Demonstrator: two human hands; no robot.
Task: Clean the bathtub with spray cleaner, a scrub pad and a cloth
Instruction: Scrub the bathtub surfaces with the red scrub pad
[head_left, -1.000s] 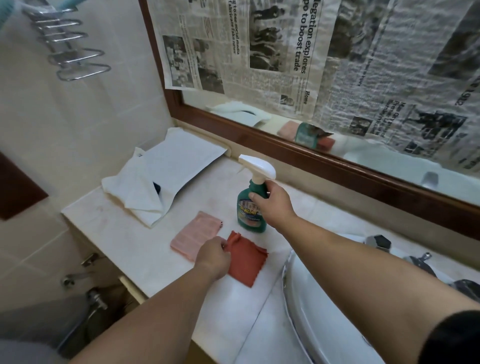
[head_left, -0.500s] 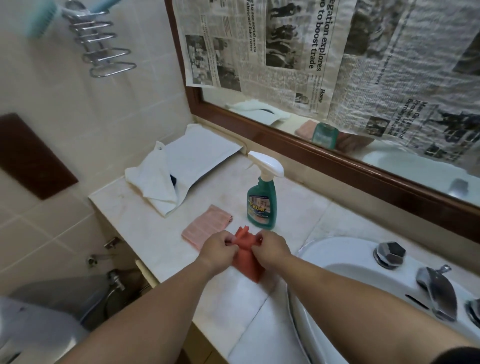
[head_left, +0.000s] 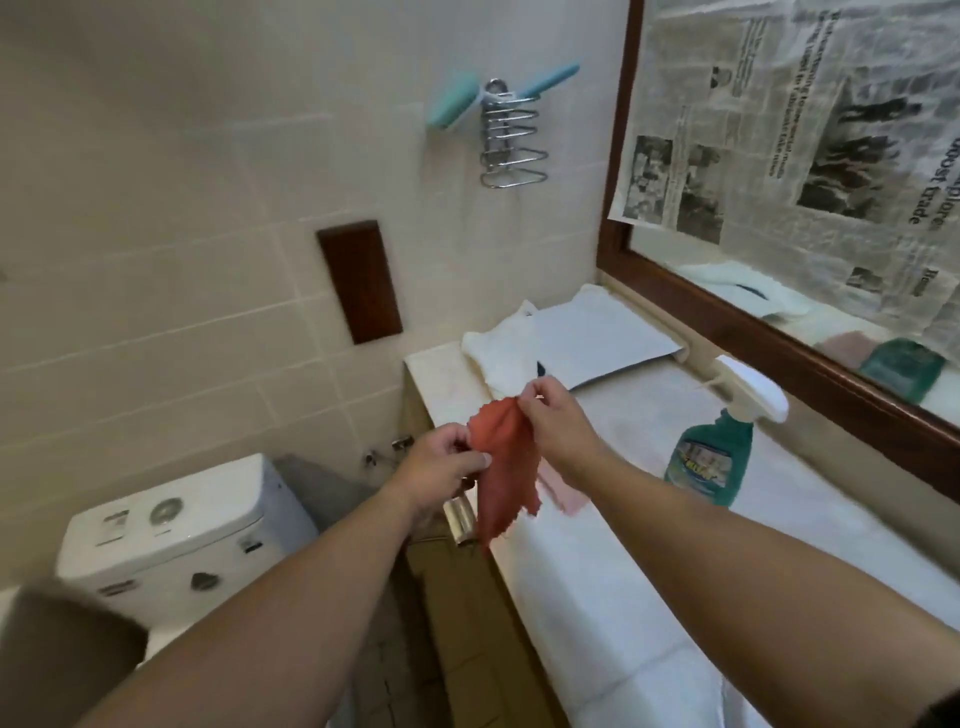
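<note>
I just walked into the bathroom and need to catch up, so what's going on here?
A person holds a red cloth in the air over the edge of the counter, the left hand pinching its lower side, the right hand its top. The green spray bottle stands upright on the counter, untouched; a pink cloth lies flat nearby, partly hidden behind the right wrist. No bathtub is in view.

Soft, warm, even light fills the room and gives only weak shadows. The counter beside the right hand is overexposed, almost white. Motion blur softens everything, also the red cloth. The wide lens bends the mirror frame near the edge.
</note>
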